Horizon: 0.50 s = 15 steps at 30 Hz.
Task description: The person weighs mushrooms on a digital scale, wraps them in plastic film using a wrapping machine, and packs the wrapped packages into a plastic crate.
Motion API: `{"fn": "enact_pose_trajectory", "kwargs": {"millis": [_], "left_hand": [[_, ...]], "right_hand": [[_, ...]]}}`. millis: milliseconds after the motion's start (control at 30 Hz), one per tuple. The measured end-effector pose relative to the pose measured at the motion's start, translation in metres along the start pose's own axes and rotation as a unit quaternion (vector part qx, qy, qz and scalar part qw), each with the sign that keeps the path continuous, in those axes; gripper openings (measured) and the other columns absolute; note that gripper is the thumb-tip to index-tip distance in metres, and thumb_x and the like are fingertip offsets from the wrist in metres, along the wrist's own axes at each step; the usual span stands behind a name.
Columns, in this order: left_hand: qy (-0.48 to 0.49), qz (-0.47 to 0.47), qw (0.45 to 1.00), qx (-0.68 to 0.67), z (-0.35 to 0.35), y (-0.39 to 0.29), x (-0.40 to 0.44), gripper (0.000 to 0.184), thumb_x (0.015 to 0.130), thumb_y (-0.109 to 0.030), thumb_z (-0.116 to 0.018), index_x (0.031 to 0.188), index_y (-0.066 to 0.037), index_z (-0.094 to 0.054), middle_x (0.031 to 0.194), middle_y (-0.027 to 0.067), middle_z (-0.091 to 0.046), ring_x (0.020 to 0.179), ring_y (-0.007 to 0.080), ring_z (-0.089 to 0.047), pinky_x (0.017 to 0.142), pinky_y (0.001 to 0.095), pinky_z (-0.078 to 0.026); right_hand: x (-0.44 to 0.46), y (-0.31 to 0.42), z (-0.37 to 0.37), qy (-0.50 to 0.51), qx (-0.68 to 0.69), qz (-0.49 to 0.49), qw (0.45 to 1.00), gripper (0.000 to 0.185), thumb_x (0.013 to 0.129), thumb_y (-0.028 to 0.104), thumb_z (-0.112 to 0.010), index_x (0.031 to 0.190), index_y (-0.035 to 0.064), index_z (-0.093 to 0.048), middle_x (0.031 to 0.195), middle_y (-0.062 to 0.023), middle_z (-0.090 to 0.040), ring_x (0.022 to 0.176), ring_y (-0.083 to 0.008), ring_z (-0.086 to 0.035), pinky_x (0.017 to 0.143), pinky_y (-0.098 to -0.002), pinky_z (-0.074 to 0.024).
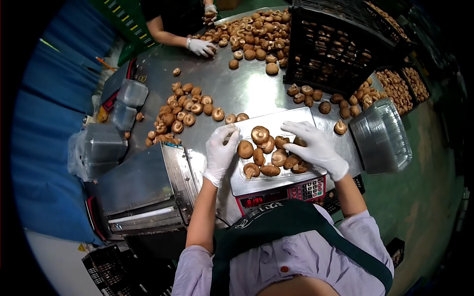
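A clear plastic tray [274, 173] with several brown shiitake mushrooms [260, 134] in it rests on the metal plate of a digital scale [307, 118]. Red digits glow on the scale's display [254, 200]. My left hand [220, 154], in a white glove, is at the left side of the tray, thumb and fingers curved and a little apart with nothing visible between them. On the other side my gloved right hand [318, 149] hovers over the rightmost mushrooms, fingers stretched out. Its palm hides part of the tray's right edge; whether its fingertips touch a mushroom cannot be told.
Loose mushrooms [185, 106] lie left of the scale, and a larger heap [256, 34] lies farther back. Another person's gloved hand [201, 47] touches the table there. A black crate [331, 49] stands back right; stacked clear trays [382, 138] sit at right, others [101, 148] at left.
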<state>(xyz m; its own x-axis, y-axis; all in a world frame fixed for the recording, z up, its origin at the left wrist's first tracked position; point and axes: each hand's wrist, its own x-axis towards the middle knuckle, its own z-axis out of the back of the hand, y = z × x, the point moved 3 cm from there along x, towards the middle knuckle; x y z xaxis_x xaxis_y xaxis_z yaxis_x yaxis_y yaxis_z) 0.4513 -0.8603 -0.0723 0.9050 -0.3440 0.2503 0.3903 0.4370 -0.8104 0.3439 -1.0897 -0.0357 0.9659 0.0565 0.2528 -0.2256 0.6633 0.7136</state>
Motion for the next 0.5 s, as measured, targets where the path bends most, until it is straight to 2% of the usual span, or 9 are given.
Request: {"fn": "enact_pose_trajectory", "kwargs": {"millis": [67,167,200,267,300,400,433,467,500], "left_hand": [[0.0,-0.002,1.0,0.004,0.001,-0.002,-0.002,0.021,0.084,-0.017,-0.065,0.095,0.0,-0.068,0.098,0.0107,-0.066,0.086,0.0178,-0.063,0.076,0.0264,-0.049],[-0.001,-0.011,1.0,0.019,0.005,-0.005,-0.004,0.019,0.084,-0.015,-0.064,0.095,0.0,-0.068,0.099,0.0113,-0.066,0.087,0.0179,-0.063,0.076,0.0272,-0.05],[-0.003,-0.016,1.0,0.018,0.007,-0.007,-0.004,0.019,0.084,-0.015,-0.064,0.095,0.0,-0.068,0.099,0.0113,-0.066,0.087,0.0179,-0.063,0.076,0.0272,-0.05],[0.003,0.038,0.999,-0.011,0.012,-0.008,-0.006,0.017,0.084,-0.014,-0.063,0.095,-0.001,-0.068,0.101,0.0111,-0.065,0.087,0.0175,-0.063,0.077,0.0263,-0.05],[0.005,0.04,0.999,-0.03,0.014,-0.008,-0.007,0.018,0.085,-0.013,-0.062,0.097,-0.001,-0.067,0.105,0.0108,-0.064,0.091,0.0174,-0.062,0.077,0.026,-0.05],[0.02,0.034,0.994,-0.1,0.013,0.003,-0.012,0.022,0.088,-0.016,-0.061,0.102,-0.001,-0.066,0.109,0.0096,-0.062,0.095,0.0174,-0.061,0.077,0.0263,-0.05],[0.047,0.187,0.956,-0.221,0.013,-0.015,-0.016,0.029,0.09,-0.022,-0.059,0.113,-0.004,-0.062,0.112,0.0085,-0.06,0.098,0.0185,-0.06,0.074,0.0272,-0.053],[0.043,0.191,0.955,-0.223,0.014,-0.027,-0.018,0.029,0.09,-0.022,-0.059,0.113,-0.004,-0.062,0.112,0.0085,-0.06,0.098,0.0185,-0.06,0.074,0.0272,-0.053],[0.062,0.215,0.913,-0.341,0.012,-0.035,-0.02,0.034,0.091,-0.025,-0.057,0.118,-0.005,-0.058,0.111,0.0089,-0.06,0.098,0.0184,-0.06,0.072,0.0268,-0.054]], "right_hand": [[0.021,0.002,-0.017,0.017,-0.035,0.029,0.999,0.044,0.079,0.022,-0.067,0.12,0.0072,-0.056,0.12,-0.0141,-0.058,0.108,-0.0301,-0.054,0.092,-0.0353,-0.0452],[0.049,-0.008,-0.045,0.093,-0.063,0.013,0.994,0.048,0.081,0.026,-0.062,0.124,0.0079,-0.052,0.119,-0.0152,-0.057,0.108,-0.0326,-0.053,0.09,-0.0362,-0.0457],[0.057,-0.008,-0.052,0.087,-0.048,0.031,0.995,0.043,0.081,0.024,-0.06,0.12,0.0067,-0.055,0.107,-0.0177,-0.062,0.096,-0.034,-0.059,0.083,-0.0377,-0.0479],[0.068,-0.015,-0.066,0.195,-0.041,-0.045,0.979,0.039,0.082,0.024,-0.058,0.117,0.0055,-0.057,0.091,-0.0188,-0.064,0.082,-0.0351,-0.062,0.076,-0.0397,-0.0493],[0.07,-0.009,-0.065,0.145,-0.019,0.051,0.988,0.037,0.082,0.023,-0.059,0.115,0.005,-0.059,0.081,-0.0194,-0.064,0.073,-0.0353,-0.062,0.07,-0.0393,-0.0499],[0.072,-0.003,-0.056,0.126,0.029,0.029,0.991,0.04,0.083,0.022,-0.059,0.119,0.0055,-0.057,0.081,-0.0207,-0.063,0.075,-0.035,-0.063,0.069,-0.0372,-0.0502],[0.072,0.004,-0.052,0.107,0.017,0.021,0.994,0.044,0.081,0.02,-0.063,0.121,0.0053,-0.055,0.091,-0.0212,-0.064,0.084,-0.0326,-0.064,0.075,-0.0348,-0.0502],[0.07,0.014,-0.049,0.113,0.017,0.021,0.993,0.044,0.081,0.02,-0.063,0.121,0.0053,-0.055,0.091,-0.0212,-0.064,0.084,-0.0326,-0.064,0.075,-0.0348,-0.0502],[0.069,0.03,-0.045,0.075,0.083,0.076,0.991,0.045,0.08,0.018,-0.065,0.122,0.005,-0.054,0.098,-0.0205,-0.063,0.09,-0.0319,-0.063,0.079,-0.0345,-0.0495]]}}
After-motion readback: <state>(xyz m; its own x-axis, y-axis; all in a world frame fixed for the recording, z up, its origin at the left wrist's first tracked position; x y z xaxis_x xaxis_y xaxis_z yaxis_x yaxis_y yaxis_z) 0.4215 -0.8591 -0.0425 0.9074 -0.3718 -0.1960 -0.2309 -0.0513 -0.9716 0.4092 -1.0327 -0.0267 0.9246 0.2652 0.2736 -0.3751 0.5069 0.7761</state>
